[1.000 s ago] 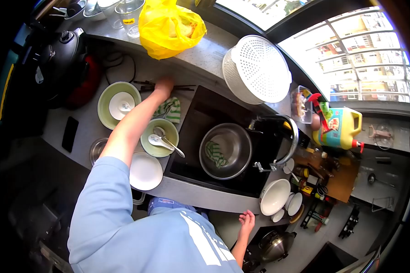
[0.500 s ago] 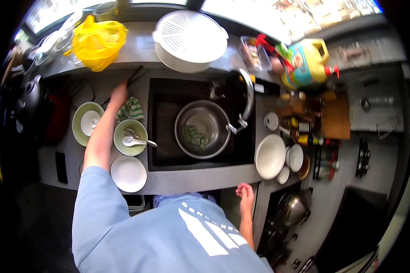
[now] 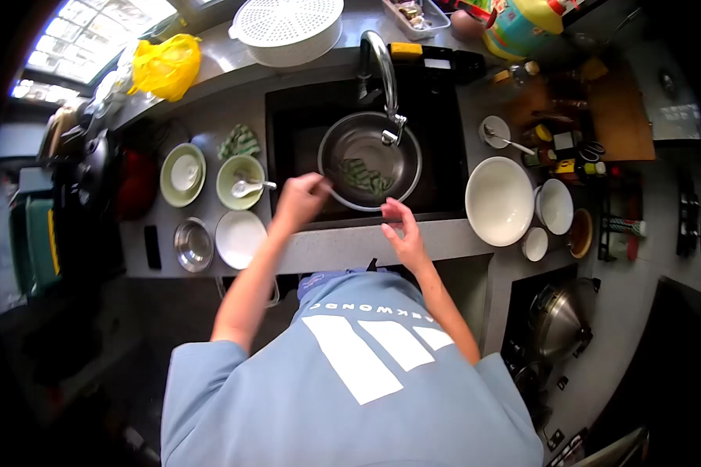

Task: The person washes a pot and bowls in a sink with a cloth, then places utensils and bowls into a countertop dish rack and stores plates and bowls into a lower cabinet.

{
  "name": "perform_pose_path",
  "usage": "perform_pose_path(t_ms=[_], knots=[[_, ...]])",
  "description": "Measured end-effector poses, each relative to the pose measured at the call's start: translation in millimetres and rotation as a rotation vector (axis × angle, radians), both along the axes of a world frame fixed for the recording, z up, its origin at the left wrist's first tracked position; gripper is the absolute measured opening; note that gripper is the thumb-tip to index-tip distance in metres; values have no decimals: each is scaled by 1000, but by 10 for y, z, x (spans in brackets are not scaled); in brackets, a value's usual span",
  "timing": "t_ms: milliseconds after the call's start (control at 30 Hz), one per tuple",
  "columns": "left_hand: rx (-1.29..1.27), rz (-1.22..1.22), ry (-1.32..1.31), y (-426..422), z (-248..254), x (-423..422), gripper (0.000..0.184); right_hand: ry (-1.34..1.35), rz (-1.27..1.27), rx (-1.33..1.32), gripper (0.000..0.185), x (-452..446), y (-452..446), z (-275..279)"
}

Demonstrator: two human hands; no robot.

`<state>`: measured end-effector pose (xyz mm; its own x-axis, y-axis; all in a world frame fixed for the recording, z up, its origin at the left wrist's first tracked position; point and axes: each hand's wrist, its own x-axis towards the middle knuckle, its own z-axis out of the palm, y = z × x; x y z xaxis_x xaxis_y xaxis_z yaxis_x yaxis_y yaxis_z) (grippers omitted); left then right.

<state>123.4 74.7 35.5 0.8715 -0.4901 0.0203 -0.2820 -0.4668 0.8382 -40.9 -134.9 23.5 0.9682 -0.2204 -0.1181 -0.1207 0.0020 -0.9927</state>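
Observation:
My left hand (image 3: 300,202) is over the sink's front left edge, fingers closed and slightly blurred; what they hold, if anything, is too small to name. My right hand (image 3: 403,229) is empty, its fingers apart, just in front of the metal basin (image 3: 393,167). The basin stands in the dark sink (image 3: 444,156) under the curved faucet (image 3: 389,78). Inside it lies a green-and-white striped cloth (image 3: 360,176). A second striped cloth (image 3: 240,141) rests left of the sink, behind a green bowl (image 3: 230,198) with spoons (image 3: 249,187).
Further left are another green bowl (image 3: 167,183), a metal bowl (image 3: 193,245), a white plate (image 3: 241,240) and a black phone (image 3: 153,247). Right of the sink stand a large white bowl (image 3: 498,202) and smaller bowls (image 3: 554,206). A white colander (image 3: 288,27) sits behind.
My left hand has come back from the dark sticks at the rear left to the sink's front edge. My right hand has risen toward the basin. The camera view has shifted.

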Motion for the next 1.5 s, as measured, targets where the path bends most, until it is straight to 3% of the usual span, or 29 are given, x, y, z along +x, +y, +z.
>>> perform_pose_path(t_ms=[67,133,167,233,267,400,500,667,900,1033,1200,1300,1400,1500], knots=[[20,-119,211,-356,-262,-564,10,-145,75,-8,52,103,13,136],[-253,-29,377,-736,-624,-1067,8,-265,152,-30,57,126,17,199],[-221,-120,313,-865,-613,-1208,5,-219,116,66,43,104,61,124],[-234,-127,225,-1016,-1071,-1434,17,-327,94,-199,21,66,-1,-257],[-239,-130,180,-1097,-1102,-1492,24,-219,-15,-188,20,-3,33,-226],[-205,-38,71,-1249,-1134,-1640,19,-343,22,-284,23,-68,-107,-220],[-515,151,390,-1341,-1060,-1755,20,-429,35,-355,26,-106,-183,-244],[-394,178,93,-1469,-1293,-1806,10,-483,93,-390,25,-222,-305,-389],[-229,144,-82,-1524,-1265,-1858,15,-438,92,-279,28,-267,-283,-345],[-167,190,119,-1359,-1070,-1922,13,-424,244,-313,31,-250,-296,-723],[-147,226,120,-1232,-1050,-1976,13,-413,286,-187,35,-214,-139,-587],[-412,395,274,-1180,-933,-1972,12,-289,412,-125,37,-230,-66,-625],[-257,355,159,-1003,-1497,-2054,11,-280,452,-124,38,-313,-1,-651],[-189,246,-14,-804,-1518,-2075,8,-240,498,-164,37,-349,121,-585]])
